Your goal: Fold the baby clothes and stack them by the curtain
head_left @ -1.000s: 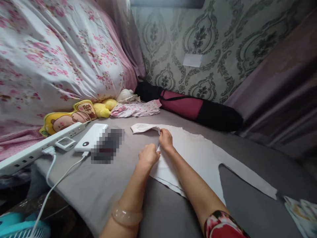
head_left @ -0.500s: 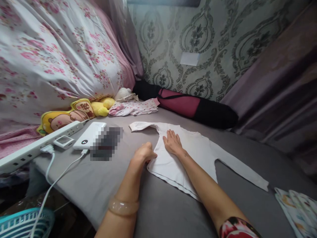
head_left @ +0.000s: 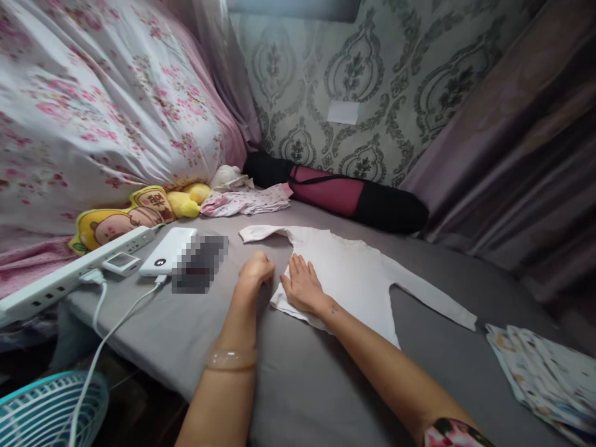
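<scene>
While the right hand (head_left: 305, 287) lay flat on the spread-out, unfolded shirt (head_left: 356, 267), the left hand (head_left: 256, 269) was clenched nearby.

- I see the left hand (head_left: 257, 268) and right hand (head_left: 305, 285) bare.
- Round the left forearm (head_left: 216, 403), I see a pale, translucent bangle (head_left: 231, 359).
- Near the right wrist, I spot a small dark marking (head_left: 334, 308).
- I glimpse a red, pink and black patterned sleeve (head_left: 454, 433).

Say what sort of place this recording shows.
Probably a bedroom in a home, judging by the grey sheet, the pig cushion and the patterned wallpaper.
</scene>
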The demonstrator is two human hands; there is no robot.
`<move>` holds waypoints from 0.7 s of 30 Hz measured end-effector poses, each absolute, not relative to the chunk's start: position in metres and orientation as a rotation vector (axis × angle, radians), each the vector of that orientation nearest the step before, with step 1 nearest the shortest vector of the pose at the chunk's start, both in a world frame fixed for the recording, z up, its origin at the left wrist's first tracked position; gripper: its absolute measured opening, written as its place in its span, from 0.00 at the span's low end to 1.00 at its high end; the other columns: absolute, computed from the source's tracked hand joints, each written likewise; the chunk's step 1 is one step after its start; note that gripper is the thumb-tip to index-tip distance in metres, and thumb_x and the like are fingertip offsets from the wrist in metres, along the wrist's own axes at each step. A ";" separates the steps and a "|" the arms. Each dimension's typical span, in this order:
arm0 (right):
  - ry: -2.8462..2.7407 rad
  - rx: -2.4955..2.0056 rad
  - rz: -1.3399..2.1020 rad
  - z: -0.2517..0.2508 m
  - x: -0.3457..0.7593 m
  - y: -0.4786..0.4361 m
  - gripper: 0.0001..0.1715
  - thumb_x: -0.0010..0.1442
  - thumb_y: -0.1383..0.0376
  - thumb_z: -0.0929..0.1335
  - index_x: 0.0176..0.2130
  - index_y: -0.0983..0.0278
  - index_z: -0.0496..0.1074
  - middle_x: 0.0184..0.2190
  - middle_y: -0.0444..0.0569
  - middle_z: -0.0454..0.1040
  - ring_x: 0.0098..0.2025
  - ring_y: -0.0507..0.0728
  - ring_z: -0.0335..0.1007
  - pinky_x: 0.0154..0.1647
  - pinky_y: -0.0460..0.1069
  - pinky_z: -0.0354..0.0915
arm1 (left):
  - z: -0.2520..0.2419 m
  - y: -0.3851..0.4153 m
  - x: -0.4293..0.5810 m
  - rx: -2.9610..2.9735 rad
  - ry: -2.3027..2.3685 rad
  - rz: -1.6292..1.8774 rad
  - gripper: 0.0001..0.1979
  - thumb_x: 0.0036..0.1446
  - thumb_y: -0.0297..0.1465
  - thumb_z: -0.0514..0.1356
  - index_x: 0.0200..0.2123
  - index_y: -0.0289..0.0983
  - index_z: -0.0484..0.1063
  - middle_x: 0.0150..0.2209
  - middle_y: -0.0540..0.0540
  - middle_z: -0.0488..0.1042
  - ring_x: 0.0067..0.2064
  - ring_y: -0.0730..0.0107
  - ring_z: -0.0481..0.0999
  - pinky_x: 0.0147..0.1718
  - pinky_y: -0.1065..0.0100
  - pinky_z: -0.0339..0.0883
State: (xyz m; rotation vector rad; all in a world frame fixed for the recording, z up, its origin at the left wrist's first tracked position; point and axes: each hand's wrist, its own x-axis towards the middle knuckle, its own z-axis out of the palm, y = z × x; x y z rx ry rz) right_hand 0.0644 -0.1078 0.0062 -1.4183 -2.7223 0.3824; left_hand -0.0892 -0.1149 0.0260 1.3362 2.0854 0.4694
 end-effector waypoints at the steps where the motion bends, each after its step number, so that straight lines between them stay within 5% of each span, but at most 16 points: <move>1: -2.730 -1.407 0.402 0.008 0.064 -0.114 0.41 0.69 0.53 0.50 0.68 0.79 0.44 0.70 0.60 0.37 0.72 0.61 0.28 0.69 0.59 0.30 | 0.024 -0.113 -0.091 1.303 2.156 0.519 0.11 0.54 0.30 0.54 0.22 0.35 0.70 0.21 0.43 0.73 0.27 0.65 0.74 0.28 0.69 0.64; 6: -2.764 -1.318 0.562 0.017 0.064 -0.147 0.41 0.69 0.53 0.50 0.68 0.79 0.44 0.70 0.61 0.36 0.72 0.63 0.26 0.69 0.60 0.30 | 0.025 -0.105 -0.098 1.262 2.363 0.699 0.12 0.61 0.33 0.51 0.40 0.36 0.72 0.40 0.37 0.77 0.44 0.57 0.76 0.39 0.64 0.65; 13: -2.748 -1.080 0.733 0.026 0.067 -0.204 0.39 0.69 0.52 0.52 0.68 0.76 0.49 0.69 0.63 0.43 0.71 0.64 0.32 0.70 0.61 0.36 | 0.033 -0.062 -0.137 1.356 2.594 0.639 0.14 0.61 0.29 0.51 0.46 0.31 0.69 0.53 0.29 0.68 0.56 0.46 0.67 0.49 0.55 0.62; 21: -2.582 -0.855 0.375 0.011 0.064 -0.217 0.31 0.70 0.57 0.55 0.63 0.73 0.59 0.65 0.61 0.59 0.68 0.63 0.48 0.69 0.59 0.44 | 0.033 -0.009 -0.190 1.422 2.577 0.391 0.08 0.52 0.29 0.59 0.36 0.32 0.70 0.48 0.27 0.71 0.57 0.36 0.67 0.47 0.50 0.65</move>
